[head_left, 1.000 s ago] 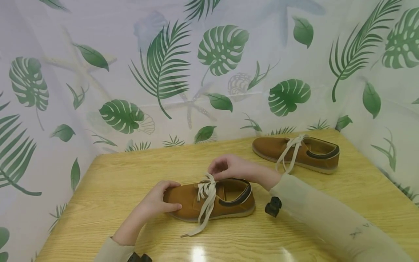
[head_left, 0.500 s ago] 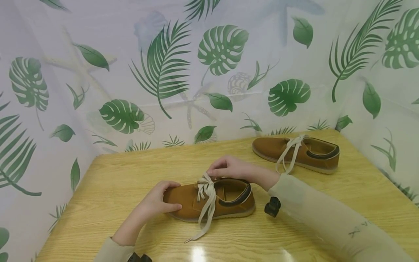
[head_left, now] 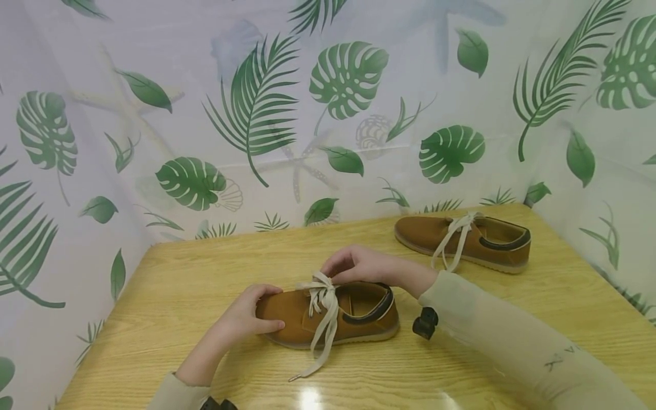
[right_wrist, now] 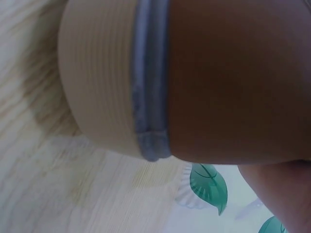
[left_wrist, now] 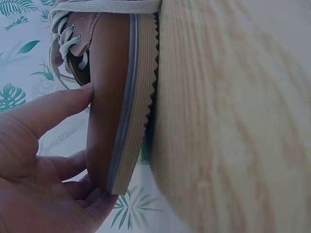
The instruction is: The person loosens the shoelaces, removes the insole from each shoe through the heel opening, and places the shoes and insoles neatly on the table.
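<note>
A left hand clamps fingers and thumb round the toe of a brown, leather-look shoe on a yellow wood-grain table; a right hand pinches its flat cream laces, likely limp. The probably light, firm-soled shoe should steady best at toe or heel.

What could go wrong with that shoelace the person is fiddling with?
The loose lace hangs down the shoe's side onto the table, so it might get snagged or tangled.

The right hand is at the bunched laces, so a hard tug might make a stubborn knot.

The left hand grips the toe of the shoe; if it let go, the shoe might slide.
</note>
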Demonstrator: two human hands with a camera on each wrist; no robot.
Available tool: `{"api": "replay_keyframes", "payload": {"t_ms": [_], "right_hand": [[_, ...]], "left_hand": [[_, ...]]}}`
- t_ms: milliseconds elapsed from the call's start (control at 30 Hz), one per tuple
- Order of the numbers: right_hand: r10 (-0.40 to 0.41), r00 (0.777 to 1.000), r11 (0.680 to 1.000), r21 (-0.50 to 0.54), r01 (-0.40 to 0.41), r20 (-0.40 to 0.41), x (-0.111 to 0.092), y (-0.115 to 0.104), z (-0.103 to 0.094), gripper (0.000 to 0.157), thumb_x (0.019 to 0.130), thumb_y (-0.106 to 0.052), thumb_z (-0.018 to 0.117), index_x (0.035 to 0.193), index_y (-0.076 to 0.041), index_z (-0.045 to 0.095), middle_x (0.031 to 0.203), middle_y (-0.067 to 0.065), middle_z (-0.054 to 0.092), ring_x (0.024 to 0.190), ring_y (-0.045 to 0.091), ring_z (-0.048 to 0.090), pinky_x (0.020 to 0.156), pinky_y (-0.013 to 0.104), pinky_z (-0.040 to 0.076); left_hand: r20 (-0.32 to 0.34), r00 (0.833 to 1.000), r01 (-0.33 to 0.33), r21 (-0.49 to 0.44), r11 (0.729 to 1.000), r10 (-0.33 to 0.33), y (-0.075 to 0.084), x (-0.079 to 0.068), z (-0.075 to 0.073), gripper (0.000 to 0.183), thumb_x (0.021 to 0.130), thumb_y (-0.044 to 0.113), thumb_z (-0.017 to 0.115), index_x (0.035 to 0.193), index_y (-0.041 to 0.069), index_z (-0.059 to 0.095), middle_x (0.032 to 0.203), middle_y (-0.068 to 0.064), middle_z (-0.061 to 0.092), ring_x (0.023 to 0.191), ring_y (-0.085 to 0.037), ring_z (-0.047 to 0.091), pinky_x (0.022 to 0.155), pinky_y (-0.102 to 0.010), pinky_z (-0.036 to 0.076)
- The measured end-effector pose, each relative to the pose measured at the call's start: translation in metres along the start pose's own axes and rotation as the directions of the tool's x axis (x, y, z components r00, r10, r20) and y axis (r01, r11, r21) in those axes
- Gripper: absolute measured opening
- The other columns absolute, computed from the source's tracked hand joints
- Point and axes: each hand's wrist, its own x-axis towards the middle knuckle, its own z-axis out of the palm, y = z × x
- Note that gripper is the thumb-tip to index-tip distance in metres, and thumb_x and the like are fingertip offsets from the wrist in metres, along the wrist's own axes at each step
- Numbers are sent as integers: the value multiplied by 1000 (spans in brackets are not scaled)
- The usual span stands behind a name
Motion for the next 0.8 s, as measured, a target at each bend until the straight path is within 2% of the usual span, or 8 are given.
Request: {"api": "replay_keyframes", "payload": {"t_ms": [200, 433, 800], "right_hand": [[35, 999, 999, 6, -35, -11, 0, 0, 1, 26, 99, 1, 65, 123, 8, 72, 119, 11, 77, 104, 5, 68, 96, 23, 57], [46, 999, 998, 35, -46, 7, -1, 2, 1, 24, 100, -3, 62, 118, 9, 72, 107, -5, 75, 102, 8, 66, 95, 24, 56], [58, 998, 997, 49, -57, -4, -3, 7, 0, 25, 102, -8, 61, 118, 8, 71, 111, -5, 73, 105, 9, 65, 98, 24, 54]], "left_hand": [[11, 1000, 9, -17, 1000, -9, -1, -3, -1, 62, 86, 9, 89, 141, 1, 61, 144, -20, 59, 128, -38, 59, 110, -57, 51], [6, 1000, 5, -14, 1000, -5, -1, -3, -1, 62, 86, 9, 89, 141, 2, 62, 145, -19, 59, 130, -38, 59, 112, -58, 50], [18, 1000, 1, -32, 999, 0, -3, -1, -2, 62, 87, 8, 88, 142, 2, 61, 146, -20, 58, 132, -40, 58, 114, -59, 49]]}}
